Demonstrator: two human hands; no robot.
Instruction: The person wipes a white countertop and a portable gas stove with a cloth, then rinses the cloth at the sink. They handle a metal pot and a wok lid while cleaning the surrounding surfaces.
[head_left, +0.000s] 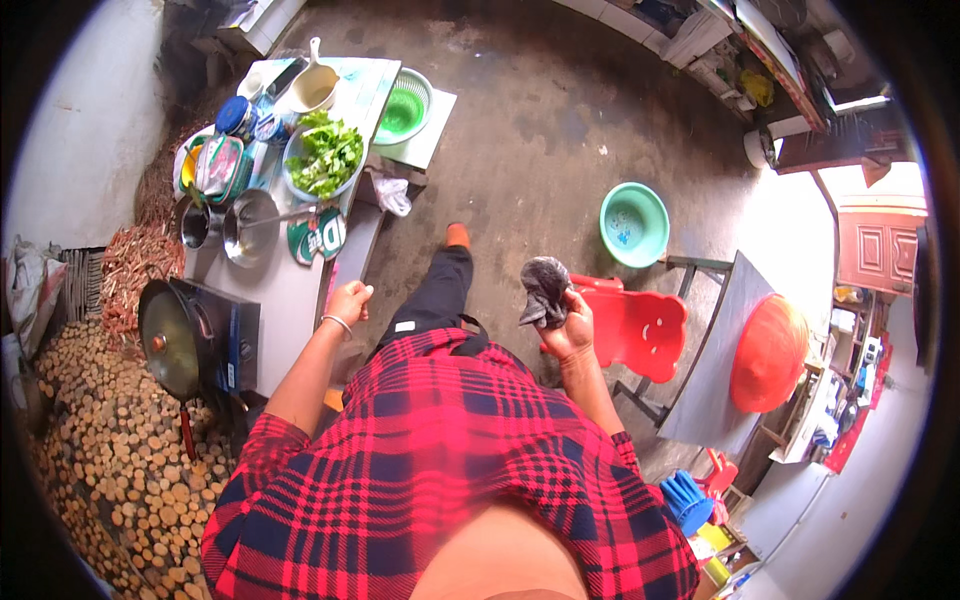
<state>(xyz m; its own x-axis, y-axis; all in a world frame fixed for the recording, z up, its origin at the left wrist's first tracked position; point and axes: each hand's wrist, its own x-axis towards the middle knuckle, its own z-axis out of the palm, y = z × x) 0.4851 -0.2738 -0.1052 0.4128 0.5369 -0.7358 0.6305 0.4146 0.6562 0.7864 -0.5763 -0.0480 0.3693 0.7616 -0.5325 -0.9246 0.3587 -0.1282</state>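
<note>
My right hand (571, 328) holds a crumpled dark grey cloth (545, 291) at its fingertips, in front of a red plastic chair (645, 330). My left hand (349, 301), with a bracelet at the wrist, is curled beside the table (281, 322), and nothing shows in it. On that table, beyond my left hand, lie a green packet (316, 236) and a steel pan (251, 229). A clear bowl of leafy greens (325, 159) stands farther back, near a handled scoop (313, 86).
A green basin (634, 225) stands on the floor beyond the red chair. To the right is a grey table (712, 375) with a red dome cover (770, 354). A lidded wok (171, 339) sits at left before stacked firewood (142, 465). A green basket (403, 109) stands behind the left table.
</note>
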